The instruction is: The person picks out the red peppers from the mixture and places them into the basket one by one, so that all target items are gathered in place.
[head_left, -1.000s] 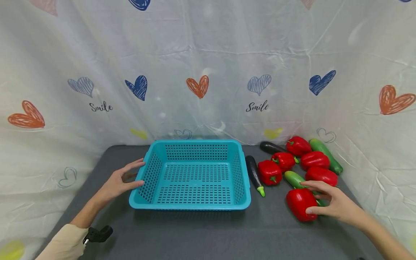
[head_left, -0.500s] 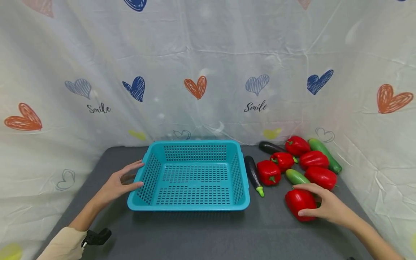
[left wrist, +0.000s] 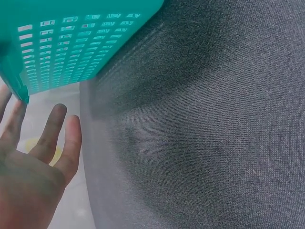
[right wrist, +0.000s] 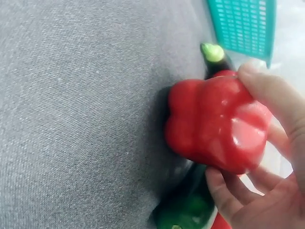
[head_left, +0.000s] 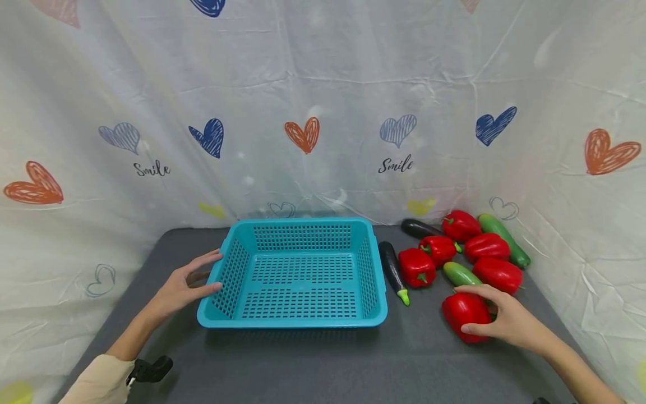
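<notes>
A red bell pepper lies at the near end of the vegetable group, with my right hand curled round it, thumb on its near side and fingers behind. In the right wrist view, thumb and fingers span the pepper, a cucumber beside it. At the left, my left hand touches the rim of a turquoise basket with spread, relaxed fingers. The left wrist view shows fingertips of that hand at the basket's edge. The basket holds nothing.
Right of the basket lies an eggplant. Behind the gripped pepper are several red peppers, another eggplant and cucumbers on the grey tabletop. A white curtain with printed hearts surrounds the back and sides.
Over the last second, my right hand has moved slightly left and closed in further round the pepper. The left hand has kept its place at the basket. The whole head view has shifted slightly left.
</notes>
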The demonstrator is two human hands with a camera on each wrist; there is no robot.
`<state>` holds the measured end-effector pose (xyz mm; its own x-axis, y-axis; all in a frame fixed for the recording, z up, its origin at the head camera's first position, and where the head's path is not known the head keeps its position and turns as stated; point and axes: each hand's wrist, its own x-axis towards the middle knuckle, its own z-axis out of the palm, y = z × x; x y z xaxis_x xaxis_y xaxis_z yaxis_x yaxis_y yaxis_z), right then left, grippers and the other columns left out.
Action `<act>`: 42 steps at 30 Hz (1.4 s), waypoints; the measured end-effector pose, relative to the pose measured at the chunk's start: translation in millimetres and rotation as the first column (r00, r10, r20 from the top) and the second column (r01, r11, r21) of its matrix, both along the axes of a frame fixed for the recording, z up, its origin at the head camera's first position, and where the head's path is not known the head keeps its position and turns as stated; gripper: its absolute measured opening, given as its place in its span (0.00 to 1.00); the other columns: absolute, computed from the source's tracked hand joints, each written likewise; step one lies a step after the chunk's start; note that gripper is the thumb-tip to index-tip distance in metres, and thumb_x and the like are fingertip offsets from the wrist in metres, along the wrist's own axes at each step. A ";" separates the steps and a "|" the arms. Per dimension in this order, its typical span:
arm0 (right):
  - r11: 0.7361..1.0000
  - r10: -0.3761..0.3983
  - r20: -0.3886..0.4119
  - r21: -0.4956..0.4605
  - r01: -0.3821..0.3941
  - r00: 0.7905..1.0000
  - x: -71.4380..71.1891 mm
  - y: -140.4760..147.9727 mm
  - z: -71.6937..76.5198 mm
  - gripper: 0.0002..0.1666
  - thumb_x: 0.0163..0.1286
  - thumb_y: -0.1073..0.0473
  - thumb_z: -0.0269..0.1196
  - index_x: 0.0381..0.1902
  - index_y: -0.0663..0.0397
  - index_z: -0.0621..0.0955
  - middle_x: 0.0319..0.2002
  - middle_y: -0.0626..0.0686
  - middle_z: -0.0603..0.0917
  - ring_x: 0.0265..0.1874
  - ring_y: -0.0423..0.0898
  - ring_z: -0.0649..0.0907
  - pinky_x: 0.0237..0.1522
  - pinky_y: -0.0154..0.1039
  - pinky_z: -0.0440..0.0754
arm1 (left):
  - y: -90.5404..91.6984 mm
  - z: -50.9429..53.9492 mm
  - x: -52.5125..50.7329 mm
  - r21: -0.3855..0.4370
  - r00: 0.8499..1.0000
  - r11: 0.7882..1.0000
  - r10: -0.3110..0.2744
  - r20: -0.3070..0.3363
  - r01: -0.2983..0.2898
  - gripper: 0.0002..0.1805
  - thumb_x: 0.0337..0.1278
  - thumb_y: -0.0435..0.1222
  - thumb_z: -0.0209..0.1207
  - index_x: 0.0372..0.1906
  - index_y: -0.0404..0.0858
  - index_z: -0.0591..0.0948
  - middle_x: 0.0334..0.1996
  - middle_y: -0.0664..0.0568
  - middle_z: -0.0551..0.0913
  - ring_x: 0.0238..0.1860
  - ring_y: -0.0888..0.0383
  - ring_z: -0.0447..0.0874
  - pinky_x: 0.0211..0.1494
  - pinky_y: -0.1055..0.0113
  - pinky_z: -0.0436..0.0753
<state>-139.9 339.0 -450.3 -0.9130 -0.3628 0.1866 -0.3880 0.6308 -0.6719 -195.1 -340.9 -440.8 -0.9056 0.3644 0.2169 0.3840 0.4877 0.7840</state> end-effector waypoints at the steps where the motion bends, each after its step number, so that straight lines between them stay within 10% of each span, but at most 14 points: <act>1: 1.000 0.001 0.002 0.001 -0.001 1.000 -0.2 0.0 0.0 0.40 0.53 0.55 0.82 0.62 0.55 0.79 0.53 0.51 0.80 0.48 0.37 0.75 0.37 0.39 0.84 | -0.3 -0.4 0.1 0.000 1.000 1.000 0.000 0.000 0.000 0.36 0.67 0.30 0.64 0.77 0.36 0.65 0.77 0.39 0.56 0.66 0.26 0.66 0.57 0.31 0.72; 22: 0.989 0.039 0.012 -0.143 -0.037 0.999 -15.8 -8.8 26.3 0.35 0.59 0.64 0.77 0.64 0.56 0.77 0.55 0.54 0.79 0.48 0.44 0.81 0.44 0.38 0.84 | -0.2 -0.3 0.6 -0.013 1.000 1.000 0.005 0.008 -0.005 0.36 0.68 0.31 0.64 0.77 0.38 0.65 0.78 0.40 0.56 0.66 0.27 0.67 0.57 0.33 0.74; 42: 0.918 0.115 0.121 -0.392 -0.059 0.986 -50.8 -47.3 41.2 0.34 0.65 0.68 0.70 0.68 0.56 0.72 0.62 0.58 0.73 0.54 0.52 0.80 0.43 0.47 0.86 | 1.4 2.3 2.3 -0.037 1.000 0.999 0.012 -0.023 -0.013 0.36 0.68 0.31 0.64 0.77 0.38 0.65 0.77 0.40 0.58 0.67 0.31 0.67 0.59 0.36 0.73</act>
<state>-190.7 291.7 -409.0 -0.9080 -0.3674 0.2016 -0.3146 0.2799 -0.9070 -192.8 -339.5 -438.4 -0.9053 0.3610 0.2240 0.3951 0.5216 0.7562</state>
